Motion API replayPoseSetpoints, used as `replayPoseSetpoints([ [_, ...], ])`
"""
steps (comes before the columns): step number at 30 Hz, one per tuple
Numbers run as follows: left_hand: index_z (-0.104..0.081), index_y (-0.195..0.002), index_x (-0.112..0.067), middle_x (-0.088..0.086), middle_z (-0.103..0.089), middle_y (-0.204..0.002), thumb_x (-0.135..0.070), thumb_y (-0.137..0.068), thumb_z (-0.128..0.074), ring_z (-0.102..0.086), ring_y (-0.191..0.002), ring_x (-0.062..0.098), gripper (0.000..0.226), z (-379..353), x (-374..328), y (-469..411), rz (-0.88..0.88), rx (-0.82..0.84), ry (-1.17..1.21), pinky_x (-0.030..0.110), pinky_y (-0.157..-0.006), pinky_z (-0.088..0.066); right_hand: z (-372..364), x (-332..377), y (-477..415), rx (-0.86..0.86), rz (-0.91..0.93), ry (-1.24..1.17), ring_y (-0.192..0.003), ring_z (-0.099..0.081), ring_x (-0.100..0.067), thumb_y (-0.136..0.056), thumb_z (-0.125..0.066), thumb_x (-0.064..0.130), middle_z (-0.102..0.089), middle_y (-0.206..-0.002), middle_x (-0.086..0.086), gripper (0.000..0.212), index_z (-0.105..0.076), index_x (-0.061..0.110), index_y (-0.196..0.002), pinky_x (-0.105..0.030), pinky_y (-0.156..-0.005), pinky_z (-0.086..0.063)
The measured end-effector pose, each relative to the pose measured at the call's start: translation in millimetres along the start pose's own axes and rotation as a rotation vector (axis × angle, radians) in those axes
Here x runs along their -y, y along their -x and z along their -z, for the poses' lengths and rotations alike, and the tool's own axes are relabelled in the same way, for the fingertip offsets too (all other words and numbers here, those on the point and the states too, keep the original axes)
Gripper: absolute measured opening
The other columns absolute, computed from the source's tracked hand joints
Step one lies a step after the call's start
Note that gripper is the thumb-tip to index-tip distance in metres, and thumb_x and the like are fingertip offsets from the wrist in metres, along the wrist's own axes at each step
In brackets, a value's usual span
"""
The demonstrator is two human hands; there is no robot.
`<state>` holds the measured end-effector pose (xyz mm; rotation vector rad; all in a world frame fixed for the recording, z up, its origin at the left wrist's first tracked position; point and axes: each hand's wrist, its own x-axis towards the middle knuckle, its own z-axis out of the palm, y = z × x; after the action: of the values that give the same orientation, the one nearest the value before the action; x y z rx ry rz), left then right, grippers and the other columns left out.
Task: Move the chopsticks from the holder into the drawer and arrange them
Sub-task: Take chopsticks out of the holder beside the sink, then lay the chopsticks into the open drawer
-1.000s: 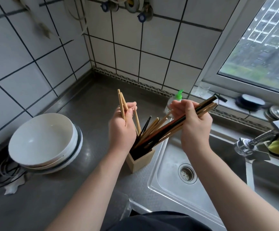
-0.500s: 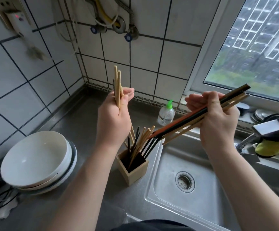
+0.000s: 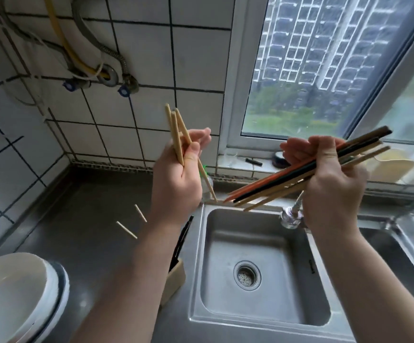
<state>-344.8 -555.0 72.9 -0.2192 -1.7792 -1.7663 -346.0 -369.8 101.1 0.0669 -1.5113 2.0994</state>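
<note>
Left hand (image 3: 176,179) up over the counter (image 3: 89,219), fingers curled around a few pale wooden chopsticks (image 3: 176,134). Their thick ends stick up past my thumb; the thin tips poke out below the hand, two to the left over the counter, one to the right near the sink's far-left corner.

Right hand (image 3: 334,179) is raised over the sink (image 3: 262,243), closed on a mixed bundle (image 3: 287,179): orange, black, dark brown and pale sticks. The bundle lies slanted, tips pointing down-left toward the left hand, thick ends up-right in front of the window (image 3: 312,82). Tips of the two sets are near each other, not touching.

Holder (image 3: 176,280) sits on the counter just left of the sink, mostly hidden behind my left forearm. A few dark chopsticks (image 3: 182,241) are in it, leaning right.

Stack of white bowls (image 3: 15,293) at near left. Faucet (image 3: 291,216) is behind my right wrist. Drawer is out of view.
</note>
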Motion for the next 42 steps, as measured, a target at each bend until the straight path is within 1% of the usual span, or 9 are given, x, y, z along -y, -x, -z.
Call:
replayPoseSetpoints([
  [8,-0.062,-0.113,-0.006,0.006,-0.071,-0.114,-0.006,-0.1,-0.045,-0.067,-0.111,0.02,0.022,-95,-2,57,0.047,0.225,0.109,0.042,-0.102,-0.049,113,36,21,-0.199,0.057,0.102,-0.07,-0.074,-0.022,-0.101,-0.046,0.014,-0.075,-0.073,-0.003,0.018,-0.059,0.005,-0.093,-0.032,-0.067,-0.059],
  [12,-0.064,-0.112,-0.012,0.006,-0.071,-0.113,-0.005,-0.099,-0.046,-0.067,-0.112,0.02,0.024,-154,-11,117,0.07,0.356,0.123,0.046,-0.102,-0.049,192,61,46,-0.277,0.058,0.188,-0.075,-0.074,-0.027,-0.101,-0.045,0.014,-0.075,-0.077,-0.007,0.02,-0.06,0.013,-0.087,-0.038,-0.074,-0.06],
  [15,-0.064,-0.116,-0.005,0.005,-0.071,-0.113,-0.001,-0.1,-0.046,-0.066,-0.112,0.016,0.024,-197,-24,172,0.102,0.491,0.115,0.042,-0.101,-0.05,259,83,76,-0.321,0.014,0.239,-0.084,-0.074,-0.026,-0.1,-0.046,0.019,-0.076,-0.084,-0.007,0.02,-0.063,0.018,-0.089,-0.04,-0.084,-0.057],
  [20,-0.065,-0.114,-0.016,-0.002,-0.071,-0.113,-0.01,-0.098,-0.046,-0.066,-0.111,0.015,0.026,-271,-49,273,0.13,0.652,0.08,0.046,-0.1,-0.05,374,119,124,-0.438,0.048,0.353,-0.08,-0.074,-0.022,-0.101,-0.046,0.015,-0.076,-0.081,-0.005,0.021,-0.062,0.004,-0.094,-0.036,-0.08,-0.059],
  [24,-0.065,-0.112,-0.023,-0.007,-0.071,-0.112,-0.009,-0.099,-0.046,-0.065,-0.111,0.009,0.026,-327,-76,356,0.166,0.779,0.13,0.042,-0.101,-0.049,458,152,164,-0.565,0.07,0.43,-0.082,-0.073,-0.029,-0.1,-0.047,0.02,-0.075,-0.083,-0.011,0.031,-0.07,0.026,-0.081,-0.046,-0.084,-0.057],
  [27,-0.065,-0.114,-0.016,-0.004,-0.071,-0.112,-0.005,-0.102,-0.046,-0.065,-0.11,0.006,0.025,-365,-96,409,0.181,0.884,0.155,0.039,-0.1,-0.051,515,175,194,-0.663,0.081,0.438,-0.084,-0.073,-0.03,-0.101,-0.046,0.019,-0.075,-0.084,-0.014,0.023,-0.065,0.013,-0.088,-0.05,-0.085,-0.057],
  [31,-0.065,-0.111,-0.029,-0.004,-0.071,-0.115,-0.01,-0.101,-0.046,-0.064,-0.112,0.006,0.029,-414,-119,468,0.183,1.054,0.189,0.039,-0.101,-0.05,580,205,230,-0.807,0.108,0.47,-0.085,-0.072,-0.032,-0.102,-0.043,0.014,-0.074,-0.085,-0.015,0.023,-0.06,0.003,-0.092,-0.048,-0.086,-0.057],
  [34,-0.066,-0.117,-0.017,-0.007,-0.07,-0.116,-0.008,-0.102,-0.047,-0.064,-0.112,0.002,0.026,-450,-132,512,0.165,1.192,0.188,0.036,-0.101,-0.05,620,227,260,-0.94,0.117,0.486,-0.086,-0.072,-0.032,-0.102,-0.042,0.01,-0.073,-0.088,-0.018,0.024,-0.061,0.011,-0.087,-0.045,-0.086,-0.057],
  [42,-0.067,-0.117,-0.013,-0.01,-0.071,-0.112,-0.01,-0.102,-0.048,-0.063,-0.109,-0.003,0.024,-547,-169,646,0.118,1.523,0.277,0.021,-0.098,-0.048,736,273,343,-1.299,0.124,0.6,-0.087,-0.073,-0.028,-0.102,-0.042,0.01,-0.073,-0.088,-0.015,0.023,-0.06,0.018,-0.089,-0.042,-0.088,-0.057],
])
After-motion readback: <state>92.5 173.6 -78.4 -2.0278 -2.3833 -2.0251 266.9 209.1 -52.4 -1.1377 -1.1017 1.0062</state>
